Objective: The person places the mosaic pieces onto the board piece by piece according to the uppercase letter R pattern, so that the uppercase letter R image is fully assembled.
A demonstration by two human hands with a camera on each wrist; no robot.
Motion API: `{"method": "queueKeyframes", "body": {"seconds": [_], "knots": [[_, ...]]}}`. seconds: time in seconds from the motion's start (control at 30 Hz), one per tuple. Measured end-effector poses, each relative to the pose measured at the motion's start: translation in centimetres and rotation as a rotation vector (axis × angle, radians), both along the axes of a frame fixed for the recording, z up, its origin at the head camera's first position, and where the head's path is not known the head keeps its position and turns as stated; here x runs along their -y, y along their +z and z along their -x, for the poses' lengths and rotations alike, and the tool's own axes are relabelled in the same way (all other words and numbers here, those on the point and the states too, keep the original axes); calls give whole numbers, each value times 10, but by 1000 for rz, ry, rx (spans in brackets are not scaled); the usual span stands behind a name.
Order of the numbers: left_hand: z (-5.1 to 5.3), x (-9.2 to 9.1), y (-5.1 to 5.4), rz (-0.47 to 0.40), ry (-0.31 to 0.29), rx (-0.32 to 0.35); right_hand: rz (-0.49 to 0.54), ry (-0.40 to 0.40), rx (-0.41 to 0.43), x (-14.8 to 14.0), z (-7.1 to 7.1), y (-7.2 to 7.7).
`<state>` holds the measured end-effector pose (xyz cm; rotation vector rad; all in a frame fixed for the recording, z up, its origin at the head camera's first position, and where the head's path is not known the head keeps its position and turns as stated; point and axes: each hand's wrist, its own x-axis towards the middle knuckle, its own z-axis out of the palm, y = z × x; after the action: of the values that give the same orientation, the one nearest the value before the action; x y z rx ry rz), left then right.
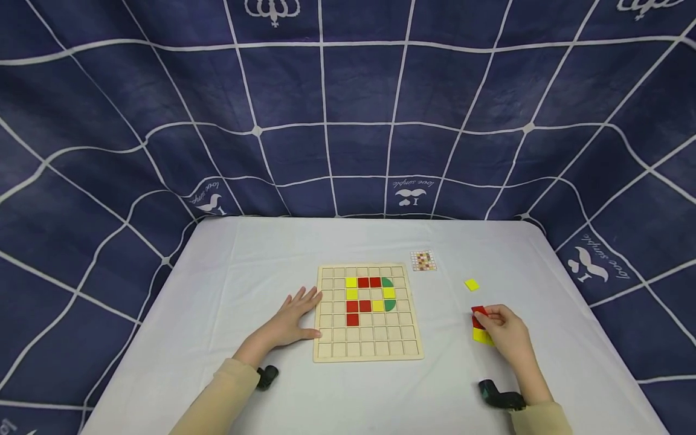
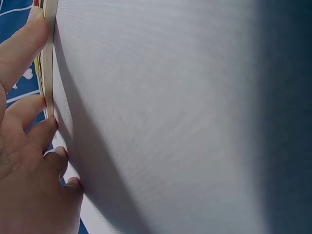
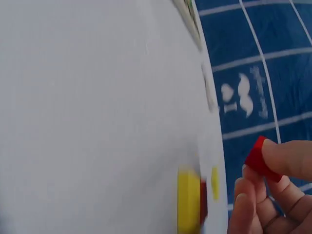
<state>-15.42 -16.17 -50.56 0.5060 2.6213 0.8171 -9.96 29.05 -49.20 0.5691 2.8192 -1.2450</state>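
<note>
A light wooden grid board (image 1: 375, 350) lies on the table, with red and yellow square tiles and green rounded tiles set in a P-like shape. Against its left edge rests my left hand (image 1: 289, 321), fingers spread; the left wrist view shows fingertips touching the board's side (image 2: 48, 73). Off to the right, my right hand (image 1: 508, 333) pinches a red tile (image 3: 261, 160) between thumb and fingers, raised above the cloth in the right wrist view. Just below that hand lie a red tile (image 1: 478, 324) and yellow tiles (image 1: 481, 336), partly hidden by it.
A small printed pattern card (image 1: 423, 260) lies beyond the board's upper right corner. One yellow tile (image 1: 472, 284) sits apart on the white tablecloth (image 1: 261, 248). Blue gridded curtain (image 1: 359, 151) encloses the table's back and sides.
</note>
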Motion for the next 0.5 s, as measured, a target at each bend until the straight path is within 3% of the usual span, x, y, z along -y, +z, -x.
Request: {"method": "queueKeyframes", "body": {"seconds": [0.2,0.5], "knots": [[-1,-1,0,0,-3,1,96,102,-46,54,5,4],[-1,0,-1,6,6,-2,272,306,-83,134,6,-11]]}}
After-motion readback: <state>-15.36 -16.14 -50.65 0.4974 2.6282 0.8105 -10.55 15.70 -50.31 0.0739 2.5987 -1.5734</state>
